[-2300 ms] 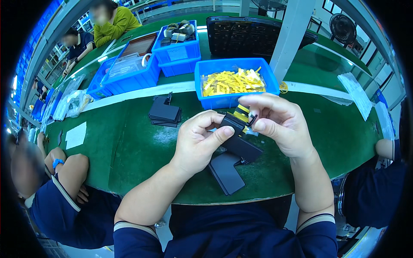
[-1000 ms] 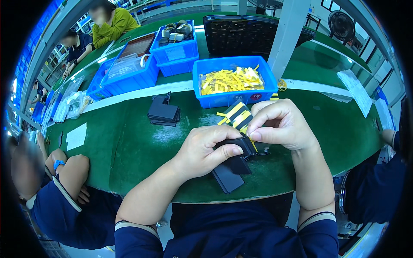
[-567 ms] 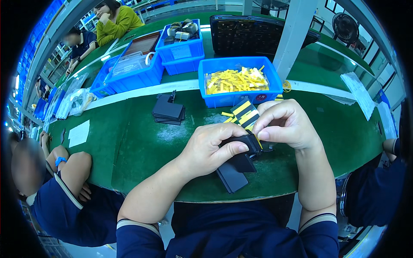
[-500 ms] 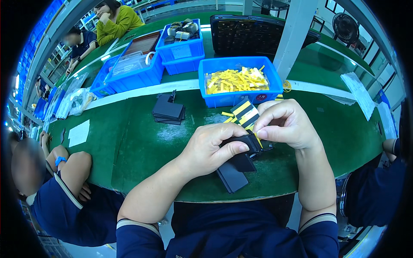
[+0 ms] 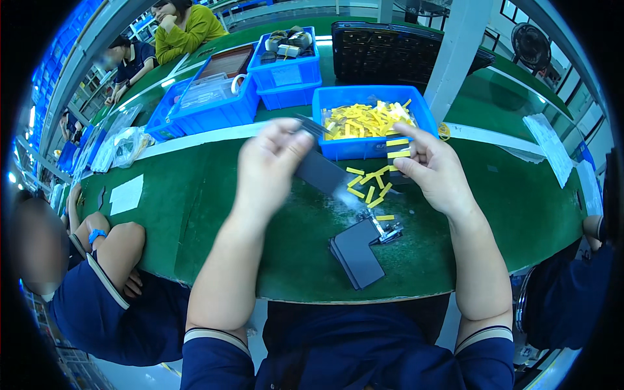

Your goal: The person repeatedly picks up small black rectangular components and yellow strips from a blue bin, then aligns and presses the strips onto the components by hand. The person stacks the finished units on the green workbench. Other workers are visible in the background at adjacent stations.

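Note:
My left hand (image 5: 268, 162) is raised over the green table (image 5: 195, 214), blurred by motion, gripping a flat dark grey sheet (image 5: 320, 174) by its upper end. My right hand (image 5: 434, 170) holds a small black block wrapped with yellow tape strips (image 5: 397, 148) just in front of the blue bin of yellow strips (image 5: 370, 121). Several loose yellow strips (image 5: 370, 187) lie on the table between my hands. A stack of dark grey sheets (image 5: 356, 252) with a small metal part (image 5: 389, 233) beside it rests near the table's front edge.
Two more blue bins (image 5: 214, 97) (image 5: 286, 65) stand at the back left and a black slotted tray (image 5: 396, 52) at the back. A white pillar (image 5: 458, 55) rises behind the bin. A seated person's arm and knee (image 5: 107, 250) are at my left; other people sit far back.
My hands, earlier close together on the black block over the sheet stack, have parted. The left hand has swung up and left with a grey sheet; the right has lifted the taped block toward the bin.

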Tool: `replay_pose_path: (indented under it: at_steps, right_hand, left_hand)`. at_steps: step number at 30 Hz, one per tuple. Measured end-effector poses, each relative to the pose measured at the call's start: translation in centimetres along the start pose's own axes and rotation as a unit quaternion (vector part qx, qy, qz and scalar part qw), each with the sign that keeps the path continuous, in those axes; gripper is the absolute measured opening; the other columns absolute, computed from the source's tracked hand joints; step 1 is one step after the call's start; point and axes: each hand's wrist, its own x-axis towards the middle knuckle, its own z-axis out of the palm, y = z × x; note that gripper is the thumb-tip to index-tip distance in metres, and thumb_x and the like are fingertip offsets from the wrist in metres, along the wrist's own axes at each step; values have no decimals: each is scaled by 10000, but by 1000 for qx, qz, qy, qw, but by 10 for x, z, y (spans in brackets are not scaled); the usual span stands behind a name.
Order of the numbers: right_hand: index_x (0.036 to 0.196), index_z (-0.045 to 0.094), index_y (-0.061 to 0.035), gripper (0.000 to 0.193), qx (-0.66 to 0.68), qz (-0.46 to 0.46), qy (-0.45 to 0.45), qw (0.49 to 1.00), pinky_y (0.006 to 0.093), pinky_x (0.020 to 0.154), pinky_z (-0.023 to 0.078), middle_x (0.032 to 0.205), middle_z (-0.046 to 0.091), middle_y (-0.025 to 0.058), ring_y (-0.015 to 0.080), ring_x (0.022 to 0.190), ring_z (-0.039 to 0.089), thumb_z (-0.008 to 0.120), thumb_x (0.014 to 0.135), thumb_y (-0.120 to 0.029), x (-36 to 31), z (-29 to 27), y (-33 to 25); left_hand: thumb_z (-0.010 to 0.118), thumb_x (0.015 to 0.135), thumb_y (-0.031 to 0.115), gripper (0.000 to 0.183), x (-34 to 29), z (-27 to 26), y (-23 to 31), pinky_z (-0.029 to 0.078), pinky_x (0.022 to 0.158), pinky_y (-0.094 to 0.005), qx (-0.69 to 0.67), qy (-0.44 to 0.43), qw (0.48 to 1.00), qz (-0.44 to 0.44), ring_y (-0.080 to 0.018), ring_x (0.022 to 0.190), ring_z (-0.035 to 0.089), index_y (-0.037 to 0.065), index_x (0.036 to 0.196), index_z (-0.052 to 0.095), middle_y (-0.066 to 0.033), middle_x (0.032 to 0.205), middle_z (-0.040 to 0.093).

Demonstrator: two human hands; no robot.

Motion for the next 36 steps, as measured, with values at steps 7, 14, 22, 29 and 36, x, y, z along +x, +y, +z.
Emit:
replay_pose_path:
  at_steps: [7, 14, 22, 29, 36]
  right_hand:
    - [1135, 554, 36, 380, 41, 32, 22, 998, 209, 613, 435, 723, 590, 20, 60, 659, 526, 650, 768, 10, -1, 6, 0]
    - [972, 634, 20, 197, 304, 29, 13, 952, 220, 707, 471, 882, 654, 71, 86, 772, 593, 679, 784, -18, -11, 20, -7]
    - [977, 640, 9, 207, 335, 33, -2, 942, 217, 677, 471, 884, 653, 58, 83, 754, 585, 688, 783, -45, -20, 23, -15]
    - [919, 630, 19, 154, 330, -5, 84, 940, 167, 497, 391, 762, 618, 27, 32, 577, 490, 674, 804, -72, -10, 5, -16]
    - [955, 642, 65, 195, 173, -99, 112, 974, 208, 663, 477, 924, 617, 79, 111, 770, 598, 669, 768, 18, -17, 12, -19]
  left_hand:
    - [670, 789, 229, 440, 33, -61, -27, 493, 635, -335, 481, 116, 868, -34, -231, 700, 638, -16, 1116, 506, -145, 769, 648]
    - [701, 739, 172, 225, -6, 4, 13, 500, 610, -295, 251, -2, 964, 92, -184, 670, 618, 16, 891, 647, -101, 790, 635]
    - [623, 797, 9, 215, -27, 39, 3, 487, 600, -231, -38, -171, 984, 36, -108, 726, 592, 24, 1002, 560, -42, 822, 599]
    - [668, 736, 68, 149, -15, 26, -25, 468, 593, -298, 357, -198, 911, 63, -168, 630, 574, 14, 842, 580, -77, 758, 594]
    - [780, 618, 408, 691, -48, 42, 38, 486, 671, -391, 417, -270, 861, 112, -283, 743, 593, 0, 1116, 531, -135, 818, 577]
